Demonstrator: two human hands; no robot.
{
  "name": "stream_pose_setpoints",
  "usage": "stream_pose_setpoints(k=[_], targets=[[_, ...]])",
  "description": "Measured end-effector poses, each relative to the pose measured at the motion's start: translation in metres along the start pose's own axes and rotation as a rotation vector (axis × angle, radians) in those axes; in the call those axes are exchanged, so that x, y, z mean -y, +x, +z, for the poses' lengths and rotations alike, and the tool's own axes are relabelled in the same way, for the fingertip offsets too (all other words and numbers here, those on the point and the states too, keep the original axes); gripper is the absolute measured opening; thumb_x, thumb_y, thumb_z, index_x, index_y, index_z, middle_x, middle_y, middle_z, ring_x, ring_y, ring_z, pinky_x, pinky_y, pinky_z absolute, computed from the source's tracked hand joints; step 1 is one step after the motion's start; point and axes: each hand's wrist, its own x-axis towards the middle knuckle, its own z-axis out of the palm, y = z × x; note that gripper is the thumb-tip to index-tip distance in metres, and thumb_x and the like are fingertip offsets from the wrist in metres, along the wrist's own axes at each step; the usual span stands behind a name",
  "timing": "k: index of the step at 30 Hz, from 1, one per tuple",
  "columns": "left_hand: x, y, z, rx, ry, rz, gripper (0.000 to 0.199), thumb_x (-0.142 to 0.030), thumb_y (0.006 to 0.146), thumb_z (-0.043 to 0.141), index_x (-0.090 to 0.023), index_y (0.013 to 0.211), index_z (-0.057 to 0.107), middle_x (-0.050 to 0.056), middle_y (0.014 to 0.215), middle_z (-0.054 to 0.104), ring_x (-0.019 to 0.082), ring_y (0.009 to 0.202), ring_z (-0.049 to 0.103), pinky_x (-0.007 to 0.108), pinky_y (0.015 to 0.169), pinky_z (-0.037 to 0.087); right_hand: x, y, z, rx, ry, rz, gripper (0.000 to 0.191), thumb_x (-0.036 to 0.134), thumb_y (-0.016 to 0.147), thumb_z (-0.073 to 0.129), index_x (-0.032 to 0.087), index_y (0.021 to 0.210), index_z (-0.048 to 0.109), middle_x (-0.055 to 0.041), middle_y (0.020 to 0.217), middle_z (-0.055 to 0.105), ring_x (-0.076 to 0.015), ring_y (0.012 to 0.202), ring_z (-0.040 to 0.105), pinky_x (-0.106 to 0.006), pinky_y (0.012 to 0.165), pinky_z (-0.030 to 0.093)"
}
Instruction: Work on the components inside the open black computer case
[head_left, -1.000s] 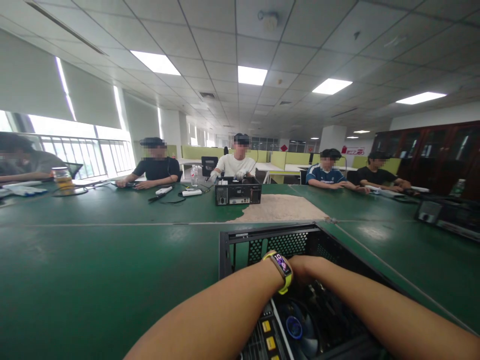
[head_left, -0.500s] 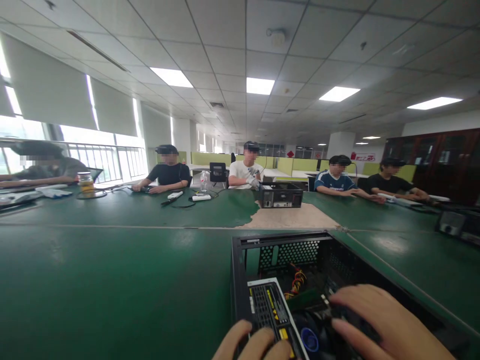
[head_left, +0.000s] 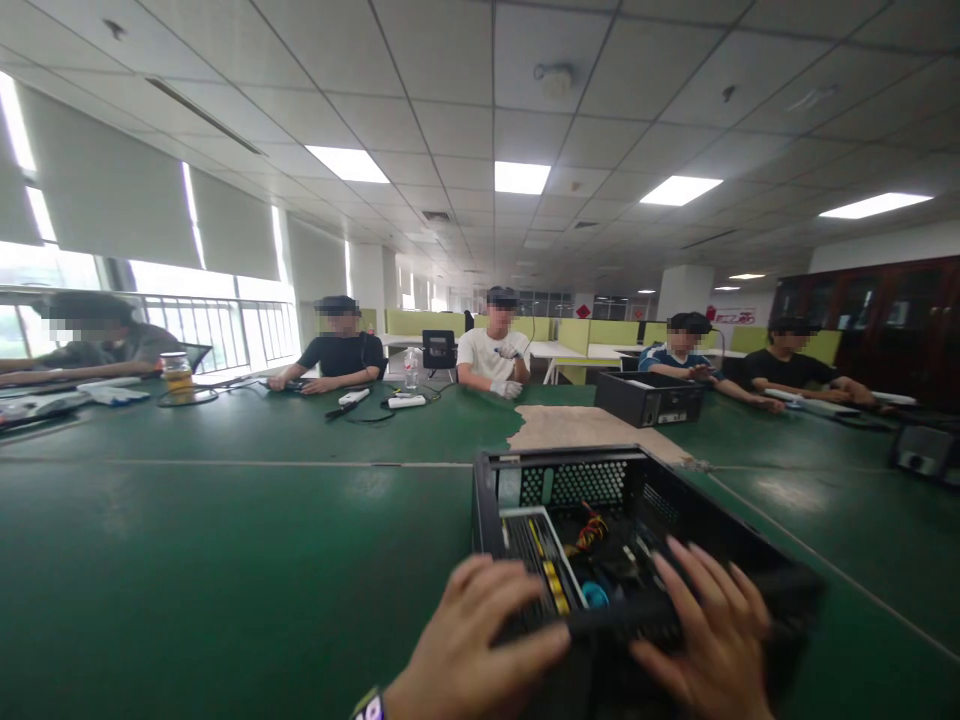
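Note:
An open black computer case (head_left: 720, 520) lies on the green table. Inside it are a labelled power supply (head_left: 540, 550) at the left, red and yellow cables (head_left: 590, 530) and a fan with a blue centre (head_left: 595, 595). My left hand (head_left: 487, 635) rests on the near left corner of the case, its fingers curled over the power supply's edge and its thumb along the near rim. My right hand (head_left: 709, 620) is at the near right part of the case, fingers spread over the rim, holding nothing visible.
Across the green table (head_left: 225, 560), another black case (head_left: 649, 398) stands near a person with white gloves (head_left: 495, 350). A jar (head_left: 176, 377), a plastic bottle (head_left: 411, 368) and white devices with cables (head_left: 405, 402) lie farther left. Other people sit along the far side.
My right hand has come out of the case interior to its near rim. My left hand shows more fully. The far case has moved right and turned; the gloved person's hands are off it.

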Motion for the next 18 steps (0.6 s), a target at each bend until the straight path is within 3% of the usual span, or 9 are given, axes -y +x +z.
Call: stream_pose_setpoints(k=[2, 4, 6, 8, 10, 13, 15, 18], targets=[[0.024, 0.024, 0.013, 0.099, 0.146, -0.302, 0.052, -0.017, 0.081, 0.052, -0.039, 0.128, 0.046, 0.004, 0.136, 0.046, 0.028, 0.128, 0.037, 0.052, 0.104, 0.030, 0.022, 0.053, 0.024, 0.202, -0.066, 0.158, 0.063, 0.050, 0.083, 0.049, 0.017, 0.136, 0.040, -0.0145, 0.146, 0.028, -0.0365, 0.135, 0.016, -0.054, 0.107, 0.010], [0.036, 0.039, 0.024, 0.195, 0.252, -0.569, 0.059, -0.010, 0.077, 0.051, -0.034, 0.130, 0.045, 0.009, 0.144, 0.036, 0.033, 0.133, 0.026, 0.058, 0.104, 0.024, 0.046, 0.095, 0.043, 0.331, -0.110, 0.278, 0.073, 0.034, 0.081, 0.053, 0.012, 0.144, 0.024, -0.0163, 0.150, 0.014, -0.0377, 0.136, 0.006, -0.055, 0.106, 0.008], [0.035, 0.035, 0.030, 0.278, 0.212, -0.593, 0.056, -0.013, 0.076, 0.053, -0.033, 0.129, 0.046, 0.008, 0.145, 0.034, 0.032, 0.136, 0.021, 0.057, 0.106, 0.020, 0.069, 0.114, 0.053, 0.424, -0.072, 0.275, 0.079, 0.028, 0.077, 0.054, 0.012, 0.146, 0.018, -0.0146, 0.151, 0.011, -0.0362, 0.137, 0.006, -0.054, 0.107, 0.009], [0.026, 0.014, 0.030, 0.343, 0.086, -0.535, 0.048, -0.022, 0.079, 0.054, -0.034, 0.125, 0.049, 0.004, 0.142, 0.038, 0.028, 0.135, 0.024, 0.052, 0.108, 0.020, 0.085, 0.105, 0.054, 0.496, 0.057, 0.191, 0.075, 0.031, 0.077, 0.053, 0.016, 0.144, 0.024, -0.0107, 0.150, 0.018, -0.0328, 0.136, 0.013, -0.048, 0.108, 0.014], [0.015, -0.014, 0.027, 0.399, -0.033, -0.569, 0.040, -0.027, 0.080, 0.053, -0.034, 0.119, 0.054, 0.002, 0.133, 0.049, 0.025, 0.127, 0.036, 0.047, 0.106, 0.026, 0.093, 0.079, 0.047, 0.567, 0.249, 0.139, 0.063, 0.035, 0.079, 0.051, 0.019, 0.138, 0.039, -0.0087, 0.143, 0.034, -0.0291, 0.131, 0.028, -0.040, 0.105, 0.024], [0.003, -0.041, 0.016, 0.458, -0.154, -0.690, 0.029, -0.028, 0.083, 0.049, -0.028, 0.110, 0.060, 0.003, 0.114, 0.060, 0.021, 0.109, 0.051, 0.039, 0.095, 0.038, 0.090, 0.032, 0.031, 0.722, 0.535, 0.185, 0.037, 0.039, 0.082, 0.048, 0.022, 0.112, 0.062, -0.0059, 0.112, 0.062, -0.0223, 0.103, 0.054, -0.030, 0.088, 0.040], [-0.001, -0.046, 0.007, 0.500, -0.202, -0.712, 0.026, -0.030, 0.087, 0.041, -0.025, 0.100, 0.063, 0.003, 0.101, 0.064, 0.019, 0.097, 0.056, 0.036, 0.086, 0.043, 0.082, 0.009, 0.020, 0.810, 0.684, 0.203, 0.030, 0.039, 0.085, 0.045, 0.022, 0.096, 0.066, -0.0027, 0.092, 0.066, -0.0179, 0.087, 0.059, -0.026, 0.078, 0.042], [0.005, -0.051, -0.008, 0.580, -0.224, -0.697, 0.037, -0.035, 0.092, 0.031, -0.023, 0.082, 0.065, 0.002, 0.085, 0.066, 0.018, 0.084, 0.059, 0.033, 0.078, 0.045, 0.067, -0.013, 0.006, 0.877, 0.801, 0.200, 0.032, 0.037, 0.088, 0.041, 0.019, 0.085, 0.067, -0.0014, 0.080, 0.066, -0.0142, 0.075, 0.059, -0.022, 0.068, 0.040]])
